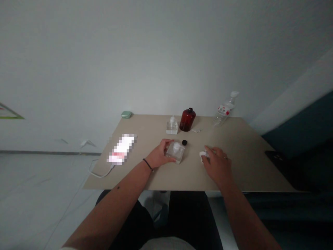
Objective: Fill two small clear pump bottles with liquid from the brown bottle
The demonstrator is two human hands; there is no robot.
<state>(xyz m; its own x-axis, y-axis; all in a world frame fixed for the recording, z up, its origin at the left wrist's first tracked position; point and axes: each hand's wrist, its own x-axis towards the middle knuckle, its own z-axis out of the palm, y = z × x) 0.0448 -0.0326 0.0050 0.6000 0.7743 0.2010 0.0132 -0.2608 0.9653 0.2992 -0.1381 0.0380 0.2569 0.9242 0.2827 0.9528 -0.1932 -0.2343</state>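
Observation:
My left hand (161,155) grips a clear square bottle (176,152) with a white top from its left side, fingers behind and thumb in front. The bottle stands near the middle of the table. Close behind it lies a small black cap (184,142). To the right, my right hand (219,165) rests low over the table, its fingers closed on a small white thing (203,155). My fingers partly cover that thing, and I cannot tell whether it is a tissue or a plastic part.
Farther back stand another clear square bottle (172,128), a brown-red bottle (187,121) and a clear plastic drink bottle (224,110). A small white piece (196,131) lies beside them. A lit phone (123,147) with a white cable (101,176) lies left. A green case (126,114) sits at the back left corner.

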